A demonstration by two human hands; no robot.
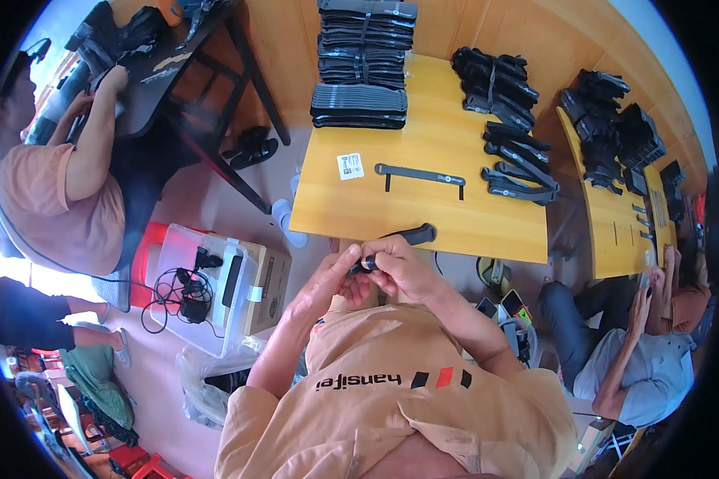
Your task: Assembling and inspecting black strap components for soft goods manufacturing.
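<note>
In front of my chest, at the near edge of the yellow table (pixel 335 209), both hands meet with their fingers closed. My left hand (pixel 335 278) pinches one side of a black strap (pixel 368 263), and my right hand (pixel 407 270) grips it from the other side. A loose dark strap end (pixel 419 233) rises past my right hand over the table edge; my fingers hide how it joins the held part. Beyond them a grey strap (pixel 420 175) lies flat, with two short black strips below it. A white label (pixel 349 166) is to its left.
Tall stacks of folded grey-black straps (pixel 359 100) stand at the table's back left. Bundled black straps (pixel 499 88) and loose straps (pixel 519 180) lie on the right. A clear plastic bin (pixel 204 295) with cables is on the floor at left. Other people work at both sides.
</note>
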